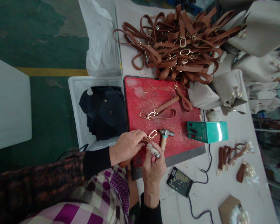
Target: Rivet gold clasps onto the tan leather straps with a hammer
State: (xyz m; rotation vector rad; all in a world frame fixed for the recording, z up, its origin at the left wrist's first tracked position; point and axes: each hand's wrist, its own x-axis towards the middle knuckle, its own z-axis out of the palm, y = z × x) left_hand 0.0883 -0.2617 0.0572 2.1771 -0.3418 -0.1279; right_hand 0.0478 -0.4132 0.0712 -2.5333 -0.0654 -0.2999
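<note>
Over the lower edge of the red mat point(140, 93), my left hand point(128, 146) pinches a brown leather strap whose gold oval clasp point(153, 134) sticks out beyond the fingertips. My right hand point(154, 166) is closed round a tool with a pale handle point(153, 150); its tip is hidden close to the strap at my left fingers. A hammer point(166, 133) lies on the mat just beyond my right hand. Farther up the mat rests a brown strap point(166, 105) with gold rings and clasps.
Brown straps point(172, 46) are heaped at the back, beside pale bags point(231, 90). A green box point(207, 131) stands right of the mat. A black tray of small pieces point(179, 182) and a cable lie nearer. At left, a white bin point(77, 109) holds dark pieces point(107, 112).
</note>
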